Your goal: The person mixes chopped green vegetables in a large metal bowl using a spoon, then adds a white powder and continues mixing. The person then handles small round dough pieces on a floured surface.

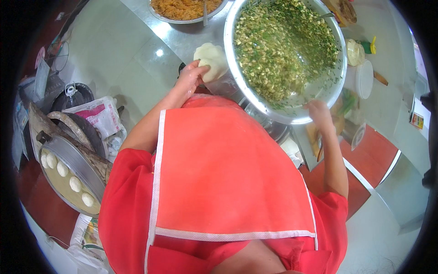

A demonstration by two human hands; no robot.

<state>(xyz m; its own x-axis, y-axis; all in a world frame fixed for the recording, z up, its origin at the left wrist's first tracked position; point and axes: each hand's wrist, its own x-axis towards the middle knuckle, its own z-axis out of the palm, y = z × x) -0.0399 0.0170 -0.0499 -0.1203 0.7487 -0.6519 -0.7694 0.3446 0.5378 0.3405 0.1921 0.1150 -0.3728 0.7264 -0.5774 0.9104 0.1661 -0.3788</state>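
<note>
My left hand (194, 77) pinches round dough wrappers (211, 61), which look overlapped, beside the left rim of a large metal basin (230, 44). The basin holds a chopped green and pale yellow filling (270, 51), and a metal spoon handle (326, 15) rests over its right rim. Over the basin's near right rim is my right hand (319, 111), blurred, its fingers bent at the edge of the filling; whether it holds anything cannot be told.
A metal bowl (171, 19) of orange filling stands at the top. Jars and a white tub (364, 79) are right of the basin. At the lower left, a round metal pan (65, 190) holds several dough balls (75, 184). A wooden-handled tool (320, 154) lies near my right forearm.
</note>
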